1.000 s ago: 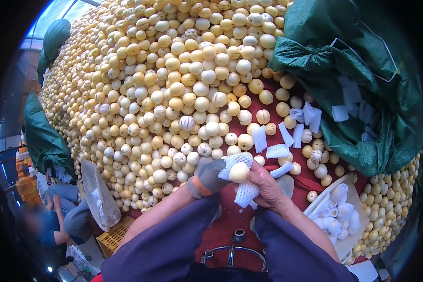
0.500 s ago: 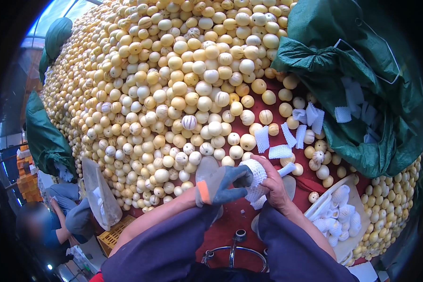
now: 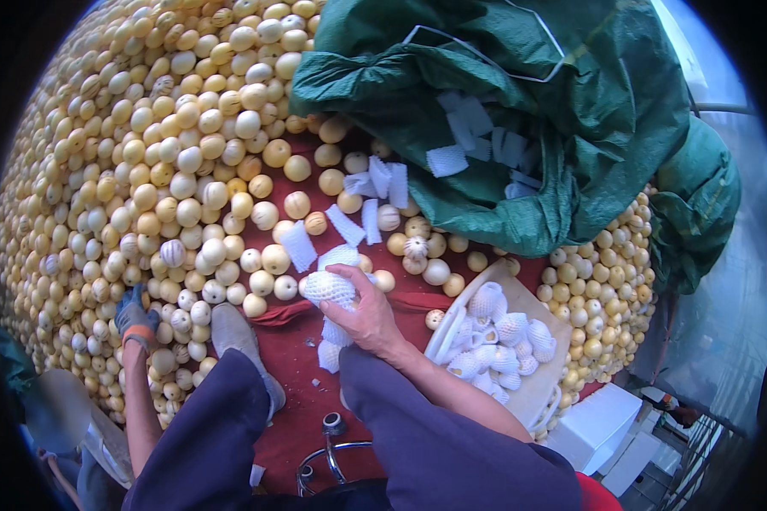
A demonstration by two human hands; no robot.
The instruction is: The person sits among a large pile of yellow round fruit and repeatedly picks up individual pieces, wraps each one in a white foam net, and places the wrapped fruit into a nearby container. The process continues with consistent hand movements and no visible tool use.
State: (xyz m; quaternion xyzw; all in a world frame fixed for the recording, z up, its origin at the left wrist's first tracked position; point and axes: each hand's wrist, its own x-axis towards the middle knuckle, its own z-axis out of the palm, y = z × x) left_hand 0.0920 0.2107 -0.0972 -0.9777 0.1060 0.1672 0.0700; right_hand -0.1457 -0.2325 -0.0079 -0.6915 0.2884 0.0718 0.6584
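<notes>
Right fingers (image 3: 354, 279) clasp netted fruit (image 3: 322, 290) over red floor-cloth (image 3: 302, 383), left fingers (image 3: 132, 305) at heaped fruit (image 3: 147, 223), their grip unclear.

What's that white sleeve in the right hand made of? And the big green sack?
The white sleeve looks like matte plastic foam: see its puffy net pattern. The green sack is probably plastic, perhaps woven, slightly shiny, with crisp creases.

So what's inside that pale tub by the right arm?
A heap of fruits wrapped in white foam nets, with yellow showing on some. They cover the middle of the tub, so whatever lies beneath can't be seen.
</notes>
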